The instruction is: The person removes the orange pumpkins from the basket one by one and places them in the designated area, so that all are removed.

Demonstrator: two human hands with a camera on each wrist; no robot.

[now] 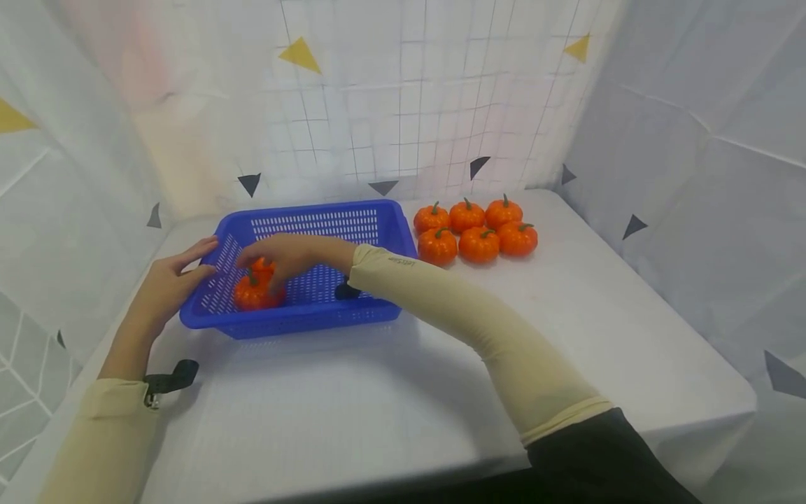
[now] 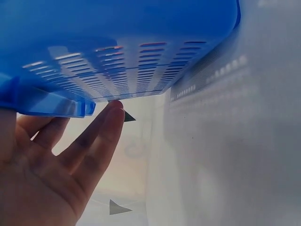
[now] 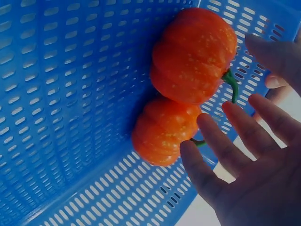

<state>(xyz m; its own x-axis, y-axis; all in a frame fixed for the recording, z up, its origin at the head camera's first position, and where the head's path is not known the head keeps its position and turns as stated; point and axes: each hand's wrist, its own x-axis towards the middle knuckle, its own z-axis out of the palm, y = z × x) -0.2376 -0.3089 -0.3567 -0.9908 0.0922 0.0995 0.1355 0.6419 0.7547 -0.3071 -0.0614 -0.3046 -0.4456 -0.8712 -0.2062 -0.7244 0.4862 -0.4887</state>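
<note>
A blue plastic basket (image 1: 296, 330) with slotted walls stands on the table. Two small orange toy pumpkins with green stems lie at its left end: the nearer pumpkin (image 1: 253, 295) and a second pumpkin (image 3: 164, 132), side by side in the right wrist view. Over them is my right hand (image 1: 286, 255), its fingers spread and loosely extended; whether a fingertip touches a pumpkin I cannot tell. At the basket's left rim, my left hand (image 1: 165, 283) reaches from outside. Its fingers (image 2: 101, 146) look fairly straight against or just beside the rim and wall.
Several more orange pumpkins (image 1: 480, 245) sit in two rows on the table, just right of the basket. The white table (image 1: 598, 308) extends right and toward the front edge. White sheets (image 1: 352, 105) with dark and yellow triangles hang around it.
</note>
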